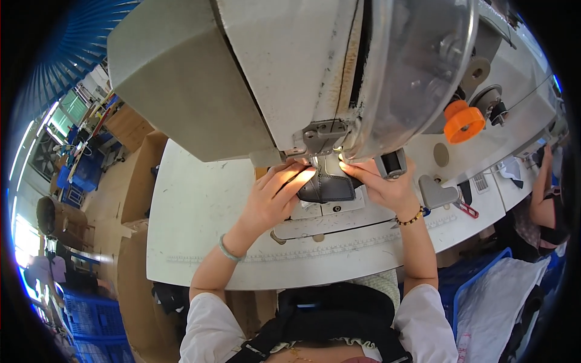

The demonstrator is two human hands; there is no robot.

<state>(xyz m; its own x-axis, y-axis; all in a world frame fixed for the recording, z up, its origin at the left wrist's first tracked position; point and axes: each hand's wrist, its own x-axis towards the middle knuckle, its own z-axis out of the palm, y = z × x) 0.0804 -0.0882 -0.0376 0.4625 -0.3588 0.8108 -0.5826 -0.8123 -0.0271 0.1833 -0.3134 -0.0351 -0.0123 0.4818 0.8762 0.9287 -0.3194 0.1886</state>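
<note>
A black leather-like piece (330, 189) with stitched edges and a light grey part lies on the bed of a large sewing machine (290, 66), just below its needle clamp (325, 138). From the left, my left hand (272, 196) grips the piece, its fingertips close to the needle area. On the other side, my right hand (385, 184) pinches the piece's right edge between thumb and fingers. The machine head partly hides the needle and the far end of the piece.
A ruler strip (315, 249) runs along the white table's (200, 212) front. To the right are a grey lever plate (437, 192), red-handled scissors or snips (467, 209) and an orange knob (464, 121). Cardboard boxes (136, 290) stand left; a blue crate (484, 272) stands right, near another person's arm (540, 190).
</note>
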